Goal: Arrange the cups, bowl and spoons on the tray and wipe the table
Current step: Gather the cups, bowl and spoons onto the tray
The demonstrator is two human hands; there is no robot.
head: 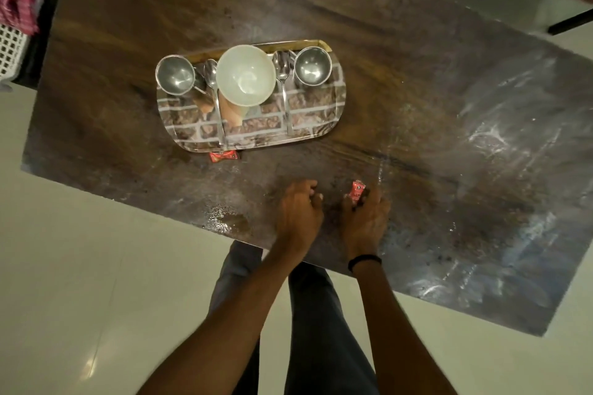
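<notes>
- Currently left hand [300, 213] curled loosely, holding nothing, on counter [417, 99] near edge.
- Right hand [365, 218] grip pinches red sachet [357, 192].
- Steel cups [176, 75], white bowl [246, 75], spoons [283, 80] on brick-patterned tray [308, 120].

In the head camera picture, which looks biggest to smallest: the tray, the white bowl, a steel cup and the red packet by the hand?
1. Tray, clearly biggest.
2. White bowl.
3. Steel cup; the other cup looks about the same.
4. Red packet at the right hand, smallest.
</notes>
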